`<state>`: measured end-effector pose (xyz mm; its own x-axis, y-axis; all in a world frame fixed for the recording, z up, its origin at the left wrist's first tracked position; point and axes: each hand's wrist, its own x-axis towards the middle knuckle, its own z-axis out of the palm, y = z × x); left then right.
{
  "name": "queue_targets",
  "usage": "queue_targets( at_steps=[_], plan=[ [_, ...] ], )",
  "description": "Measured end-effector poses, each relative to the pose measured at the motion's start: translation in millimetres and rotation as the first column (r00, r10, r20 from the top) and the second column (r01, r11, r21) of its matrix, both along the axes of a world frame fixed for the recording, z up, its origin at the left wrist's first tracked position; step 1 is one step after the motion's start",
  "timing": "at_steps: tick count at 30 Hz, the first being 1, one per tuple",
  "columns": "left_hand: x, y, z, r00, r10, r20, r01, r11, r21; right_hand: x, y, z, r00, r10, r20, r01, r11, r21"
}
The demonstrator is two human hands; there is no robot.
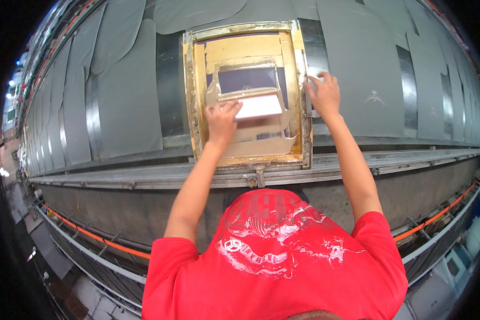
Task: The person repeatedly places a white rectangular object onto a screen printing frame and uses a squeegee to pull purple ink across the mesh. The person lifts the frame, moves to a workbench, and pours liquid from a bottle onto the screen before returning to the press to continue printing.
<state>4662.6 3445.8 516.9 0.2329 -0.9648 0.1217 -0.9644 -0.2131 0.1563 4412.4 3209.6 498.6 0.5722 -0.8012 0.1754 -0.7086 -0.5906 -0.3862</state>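
A screen printing frame (190,90) with worn, stained sides lies on the long table before me. Its yellow-edged mesh has a dark purple window (240,81), with wet beige ink (274,146) spread around and below it. My left hand (222,122) is closed on the left end of a squeegee (260,106), a wide white bar lying across the mesh; its lower edge looks blurred. At the frame's right side, my right hand (323,96) has its fingers bent over the edge, gripping it. The undersides of both hands' fingers are hidden.
Grey fabric pieces (125,96) cover the table on the left, and more grey pieces (357,69) lie to the right, one with a small pale print. A metal rail (117,178) with clamps runs along the near edge. Orange strips (109,244) and railings flank me.
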Motion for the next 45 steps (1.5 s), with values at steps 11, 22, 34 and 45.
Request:
queue_targets(
  at_steps=[11,22,34,45],
  plan=[
    [50,-75,20,0.993,0.068,-0.100,-0.059,0.994,0.090,92,23,26,0.935,0.354,-0.028,-0.348,0.929,0.126],
    [-5,14,29,0.983,0.044,-0.180,-0.036,0.998,0.052,29,106,43,0.926,0.374,0.044,-0.377,0.918,0.127],
    [32,-65,28,0.987,0.121,-0.106,-0.097,0.974,0.207,65,40,19,0.949,0.299,0.101,-0.313,0.934,0.173],
    [-46,49,27,0.993,0.053,-0.107,-0.052,0.999,0.016,-30,57,-36,0.884,-0.110,0.454,-0.077,0.924,0.374]
  ],
)
